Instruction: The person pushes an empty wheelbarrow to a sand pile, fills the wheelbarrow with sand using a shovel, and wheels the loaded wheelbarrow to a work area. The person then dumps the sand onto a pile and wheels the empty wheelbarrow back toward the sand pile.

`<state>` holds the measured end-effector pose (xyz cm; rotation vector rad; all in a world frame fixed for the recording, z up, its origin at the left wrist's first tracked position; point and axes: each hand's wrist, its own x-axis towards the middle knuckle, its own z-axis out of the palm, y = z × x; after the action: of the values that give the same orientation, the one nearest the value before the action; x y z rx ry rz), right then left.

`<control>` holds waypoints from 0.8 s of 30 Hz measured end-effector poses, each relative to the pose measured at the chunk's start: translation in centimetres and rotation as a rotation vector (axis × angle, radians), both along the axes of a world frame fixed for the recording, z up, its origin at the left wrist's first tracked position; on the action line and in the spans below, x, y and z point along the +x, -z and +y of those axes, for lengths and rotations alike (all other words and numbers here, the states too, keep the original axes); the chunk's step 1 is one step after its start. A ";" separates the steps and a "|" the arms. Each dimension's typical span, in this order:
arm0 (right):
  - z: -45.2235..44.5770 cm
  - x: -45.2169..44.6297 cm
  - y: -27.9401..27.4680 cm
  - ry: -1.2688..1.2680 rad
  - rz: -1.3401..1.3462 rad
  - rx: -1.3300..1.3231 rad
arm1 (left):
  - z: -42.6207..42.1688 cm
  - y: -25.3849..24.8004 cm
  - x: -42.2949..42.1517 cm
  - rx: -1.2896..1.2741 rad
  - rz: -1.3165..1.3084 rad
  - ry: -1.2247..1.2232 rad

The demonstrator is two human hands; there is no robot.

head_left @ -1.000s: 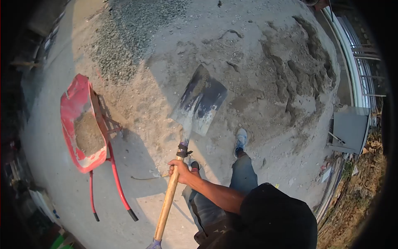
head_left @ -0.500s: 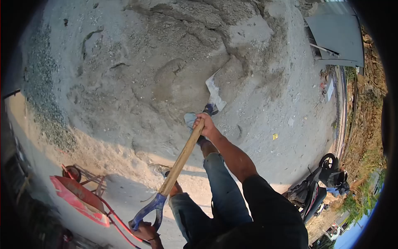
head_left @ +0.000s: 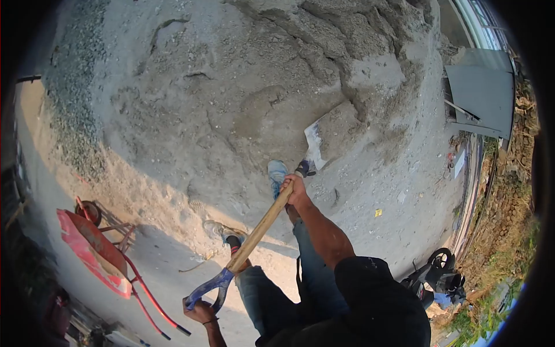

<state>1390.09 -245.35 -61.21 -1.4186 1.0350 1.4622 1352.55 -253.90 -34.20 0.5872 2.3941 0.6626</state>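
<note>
So from where I'm standing, the shovel (head_left: 257,237) runs at a slant across the front of the person's legs, with its blade (head_left: 314,147) at the near side of a big patch of grey sand (head_left: 248,72). Only a pale strip of the blade shows; sand covers the rest, so I can't tell how deep it sits. Right hand (head_left: 295,189) has its fingers clamped round the wooden shaft, low down near the blade. Left hand (head_left: 200,311) is closed on the end of the blue D-handle (head_left: 211,286), though some of its fingers are hidden. One shoe (head_left: 277,172) is planted just beside the blade, the other's further back. Off to the left there's a red wheelbarrow (head_left: 95,251), handles toward the person, with gravel (head_left: 72,92) beyond it.
</note>
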 end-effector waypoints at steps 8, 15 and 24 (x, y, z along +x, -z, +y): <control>-6.6 -12.1 -6.4 -0.388 -0.067 -0.098 | -22.8 -2.3 -9.0 -0.114 -0.135 -0.588; -7.6 -29.4 -13.8 -0.812 -0.161 -0.036 | -39.6 -5.8 -9.1 -0.300 -0.272 -1.233; -8.9 -55.0 -20.8 -1.566 -0.116 0.429 | -44.5 -6.9 -2.8 -0.079 -0.494 -1.700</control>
<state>1335.10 -254.27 -40.43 -1.9592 -0.7658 2.3134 1349.72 -298.36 -27.27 -1.6525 1.8923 1.0876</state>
